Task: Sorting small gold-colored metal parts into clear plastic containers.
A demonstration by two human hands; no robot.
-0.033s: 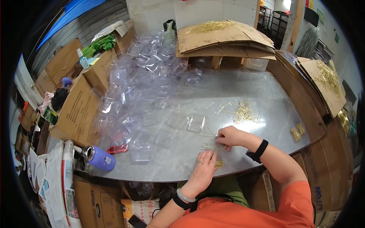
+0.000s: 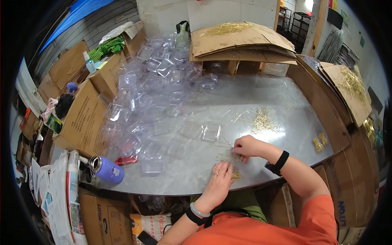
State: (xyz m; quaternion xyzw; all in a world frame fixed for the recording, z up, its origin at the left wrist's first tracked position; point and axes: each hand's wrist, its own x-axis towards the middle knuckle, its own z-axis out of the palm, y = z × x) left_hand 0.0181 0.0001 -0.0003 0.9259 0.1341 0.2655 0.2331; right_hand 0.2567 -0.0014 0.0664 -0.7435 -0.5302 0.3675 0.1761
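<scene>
My right hand (image 2: 247,147) is pinched on thin gold wire hooks (image 2: 224,144) low over the table, near the front edge. Several loose wires lie between my two hands. My left hand (image 2: 219,179) is closer to the edge with its fingers bent, closed on a small bundle of gold wire hooks (image 2: 236,175) that sticks out on its right side. Its fingertips touch the loose wires; the palm side is hidden. Beyond my right hand is a loose heap of the same hooks (image 2: 264,120). A clear plastic box (image 2: 210,132) sits just to the left of that heap.
Many clear plastic boxes (image 2: 153,87) cover the table's left half. A purple bottle (image 2: 109,169) and a red tool (image 2: 126,160) lie at the front left. Two tied hook bundles (image 2: 319,142) are at the right edge. Cardboard walls (image 2: 322,96) border the table.
</scene>
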